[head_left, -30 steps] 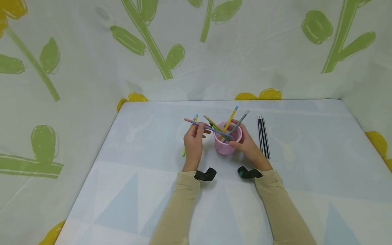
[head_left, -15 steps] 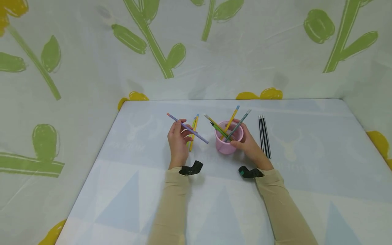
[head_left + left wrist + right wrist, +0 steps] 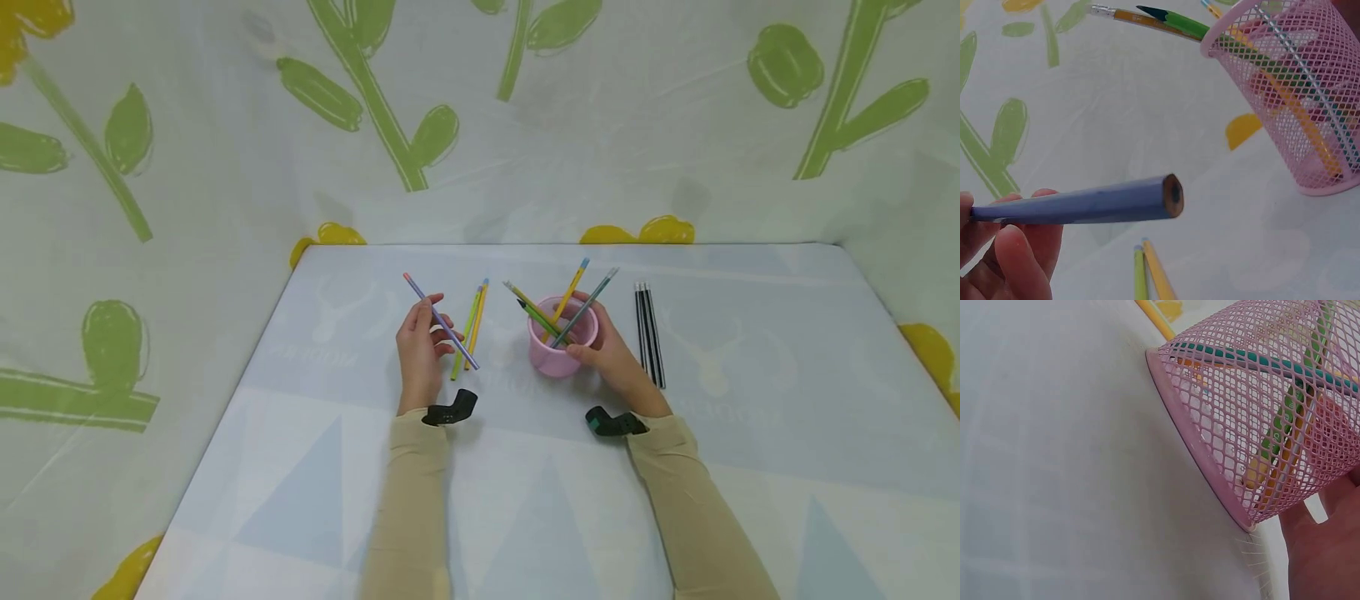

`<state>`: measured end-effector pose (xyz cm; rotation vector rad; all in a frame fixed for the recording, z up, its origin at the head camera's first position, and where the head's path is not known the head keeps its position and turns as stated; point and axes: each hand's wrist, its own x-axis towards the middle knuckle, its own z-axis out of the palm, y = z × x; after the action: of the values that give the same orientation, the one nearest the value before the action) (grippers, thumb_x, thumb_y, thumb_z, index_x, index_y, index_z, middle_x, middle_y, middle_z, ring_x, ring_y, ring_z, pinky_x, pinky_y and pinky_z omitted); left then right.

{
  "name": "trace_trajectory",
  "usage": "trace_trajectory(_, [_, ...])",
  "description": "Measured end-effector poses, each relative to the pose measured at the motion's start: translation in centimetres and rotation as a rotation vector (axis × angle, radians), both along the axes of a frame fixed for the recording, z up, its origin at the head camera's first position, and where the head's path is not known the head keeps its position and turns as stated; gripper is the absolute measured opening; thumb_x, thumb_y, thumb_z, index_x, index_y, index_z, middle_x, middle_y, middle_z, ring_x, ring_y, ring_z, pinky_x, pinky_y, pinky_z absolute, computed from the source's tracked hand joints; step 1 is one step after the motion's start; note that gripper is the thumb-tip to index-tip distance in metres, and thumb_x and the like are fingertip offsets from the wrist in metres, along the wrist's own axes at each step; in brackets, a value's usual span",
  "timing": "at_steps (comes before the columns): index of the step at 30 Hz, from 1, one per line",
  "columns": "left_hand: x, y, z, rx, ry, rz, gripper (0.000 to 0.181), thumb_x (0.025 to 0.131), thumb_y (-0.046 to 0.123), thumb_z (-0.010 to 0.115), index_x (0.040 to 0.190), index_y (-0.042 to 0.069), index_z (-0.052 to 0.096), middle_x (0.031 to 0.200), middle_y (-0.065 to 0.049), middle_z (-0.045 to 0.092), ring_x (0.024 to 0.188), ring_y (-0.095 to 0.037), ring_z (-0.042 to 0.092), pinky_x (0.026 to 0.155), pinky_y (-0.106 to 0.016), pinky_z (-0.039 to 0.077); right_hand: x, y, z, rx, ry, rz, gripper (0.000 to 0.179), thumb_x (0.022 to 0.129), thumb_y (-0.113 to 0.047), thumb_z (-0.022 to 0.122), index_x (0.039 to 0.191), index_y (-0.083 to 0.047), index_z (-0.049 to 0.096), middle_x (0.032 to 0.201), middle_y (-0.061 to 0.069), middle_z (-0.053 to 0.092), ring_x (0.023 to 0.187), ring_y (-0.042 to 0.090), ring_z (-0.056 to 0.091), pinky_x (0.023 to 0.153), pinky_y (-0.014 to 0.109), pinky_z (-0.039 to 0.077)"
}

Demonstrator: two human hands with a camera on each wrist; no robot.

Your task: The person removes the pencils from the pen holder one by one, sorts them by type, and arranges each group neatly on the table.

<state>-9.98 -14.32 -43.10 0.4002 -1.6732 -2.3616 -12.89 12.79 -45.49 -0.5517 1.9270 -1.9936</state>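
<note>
The left hand [image 3: 422,354] pinched a flat-ended purple pencil [image 3: 1104,203] above the desk [image 3: 540,550], near green and yellow pencils [image 3: 477,321]; the right hand [image 3: 611,354] gripped a pink mesh cup [image 3: 552,363] of leaning pencils [image 3: 572,287], beside dark pencils [image 3: 649,337].

Cup [image 3: 553,364] on table [image 3: 795,367], four pencils [image 3: 593,297] standing in it, right hand [image 3: 611,354] on cup's right side. Further right, row of three pencils [image 3: 648,335] on table. Left of cup, pair of pencils [image 3: 476,325]; left again, left hand [image 3: 420,350], with single pencil [image 3: 442,323] in fingers. Behind everything, wall [image 3: 637,125].
</note>
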Motion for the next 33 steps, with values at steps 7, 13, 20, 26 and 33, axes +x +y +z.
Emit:
trace_trajectory(7, [-0.4, -1.0, -1.3, -0.025, -0.039, 0.022, 0.034, 0.089, 0.039, 0.05, 0.113, 0.017, 0.06, 0.078, -0.007, 0.051, 0.058, -0.02, 0.057, 0.046, -0.02, 0.044, -0.3, 0.1, -0.4, 0.018, 0.009, -0.014, 0.073, 0.081, -0.001, 0.057, 0.139, -0.023, 0.018, 0.14, 0.008, 0.024, 0.128, 0.026, 0.024, 0.1, 0.043, 0.028])
trace_trajectory(13, [-0.3, -1.6, -2.1, -0.102, -0.113, 0.047, 0.043, 0.087, 0.045, 0.05, 0.117, 0.016, 0.058, 0.072, -0.003, 0.049, 0.053, -0.013, 0.051, 0.042, -0.017, 0.036, -0.2, 0.0, -0.4, 0.014, 0.007, -0.003, 0.073, 0.081, -0.001, 0.056, 0.139, -0.022, 0.018, 0.14, 0.008, 0.024, 0.128, 0.026, 0.024, 0.1, 0.044, 0.027])
trace_trajectory(20, [-0.4, -1.6, -2.6, -0.141, -0.141, 0.051, 0.042, 0.087, 0.044, 0.051, 0.117, 0.015, 0.059, 0.069, -0.001, 0.048, 0.052, -0.011, 0.048, 0.04, -0.018, 0.031, -0.2, 0.0, -0.4, -0.008, 0.017, -0.001, 0.073, 0.081, 0.001, 0.055, 0.139, -0.02, 0.017, 0.139, 0.009, 0.025, 0.127, 0.027, 0.024, 0.1, 0.044, 0.027])
trace_trajectory(26, [-0.3, -1.2, -2.0, -0.28, -0.171, 0.026, 0.031, 0.092, 0.025, 0.047, 0.121, 0.017, 0.056, 0.072, -0.006, 0.05, 0.054, -0.016, 0.05, 0.04, -0.02, 0.033, -0.3, 0.1, -0.4, -0.005, 0.009, 0.004, 0.073, 0.081, -0.001, 0.057, 0.139, -0.022, 0.017, 0.138, 0.008, 0.027, 0.127, 0.025, 0.026, 0.1, 0.039, 0.029])
trace_trajectory(33, [-0.9, -1.2, -3.4, -0.449, -0.199, -0.001, 0.049, 0.085, 0.014, 0.044, 0.132, 0.029, 0.043, 0.083, -0.008, 0.059, 0.058, -0.015, 0.051, 0.041, -0.02, 0.033, -0.3, 0.0, -0.4, -0.038, 0.014, 0.015, 0.072, 0.081, 0.001, 0.055, 0.139, -0.02, 0.017, 0.139, 0.01, 0.026, 0.127, 0.026, 0.025, 0.1, 0.04, 0.028])
